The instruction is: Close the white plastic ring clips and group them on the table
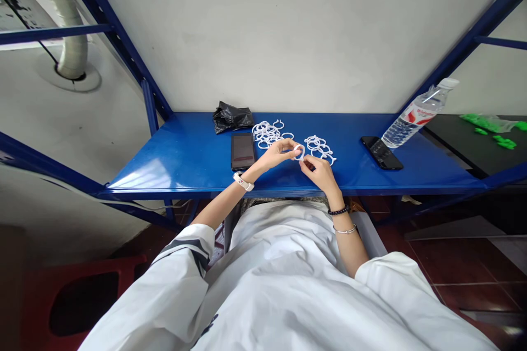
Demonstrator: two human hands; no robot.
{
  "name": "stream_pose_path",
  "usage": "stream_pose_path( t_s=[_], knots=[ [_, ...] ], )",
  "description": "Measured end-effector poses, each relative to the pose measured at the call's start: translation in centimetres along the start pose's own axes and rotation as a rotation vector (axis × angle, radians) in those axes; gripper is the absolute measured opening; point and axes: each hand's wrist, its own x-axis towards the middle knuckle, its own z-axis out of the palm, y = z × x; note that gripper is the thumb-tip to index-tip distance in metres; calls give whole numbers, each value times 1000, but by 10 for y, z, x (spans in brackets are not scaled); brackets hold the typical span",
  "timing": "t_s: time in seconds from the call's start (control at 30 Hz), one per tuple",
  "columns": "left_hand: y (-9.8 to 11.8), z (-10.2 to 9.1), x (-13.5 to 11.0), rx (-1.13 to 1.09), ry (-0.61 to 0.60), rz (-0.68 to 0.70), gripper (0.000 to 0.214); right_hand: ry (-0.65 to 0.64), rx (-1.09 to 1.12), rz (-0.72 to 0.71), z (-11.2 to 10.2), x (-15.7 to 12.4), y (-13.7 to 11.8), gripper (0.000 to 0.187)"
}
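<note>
A white plastic ring is held up between my two hands above the front of the blue table. My left hand pinches it at its left side between thumb and fingers. At its lower edge, the fingertips of my right hand are closed on it. Behind my left hand lies a loose heap of similar white rings, partly covered by that hand. A smaller group of white rings rests just beyond my right hand.
On the blue table, a dark phone-like device lies left of my hands, with a crumpled black plastic bag behind it. To the right are a black phone and a water bottle. Green pieces lie farther right.
</note>
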Motion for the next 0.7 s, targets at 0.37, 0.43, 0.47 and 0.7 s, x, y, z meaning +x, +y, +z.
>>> stream_pose_path(
  t_s=[0.37, 0.43, 0.47, 0.7],
  knots=[
    [-2, -2, 2, -103, -58, -48, 53, 13, -16, 11, 1, 0, 1, 25],
    [-2, -1, 2, -105, -76, -52, 53, 13, -24, 9, 1, 0, 1, 24],
    [-2, -1, 1, -102, -83, -51, 52, 14, -28, 8, 1, 0, 1, 24],
    [-1, -2, 0, -70, -90, -42, 52, 19, -33, 3, 3, 0, 3, 25]
  ],
)
